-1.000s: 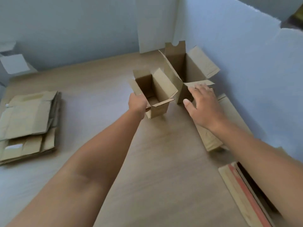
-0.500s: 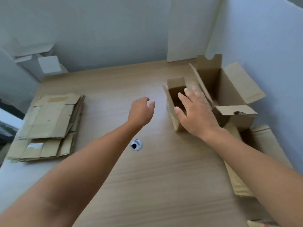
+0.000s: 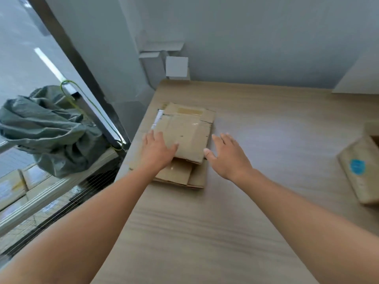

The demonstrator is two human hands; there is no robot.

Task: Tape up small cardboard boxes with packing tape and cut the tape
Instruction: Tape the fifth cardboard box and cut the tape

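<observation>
On table (image 3: 246, 212), flat brown boxes (image 3: 185, 134), possibly taped

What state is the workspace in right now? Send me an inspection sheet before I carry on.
Surface: wooden table, pale grain.
Job's things: stack of flattened boxes near the table's left edge; box with a blue sticker at the right edge of the view; no tape or cutter seen.
Clutter: white card pieces against the back wall.
Hands: left hand open, resting on the stack's left side; right hand open, fingers spread by the stack's right edge, contact unclear.
Cables: thin yellow-green cord by the window frame.
Surroundings: grey-green bag left of the table.
</observation>
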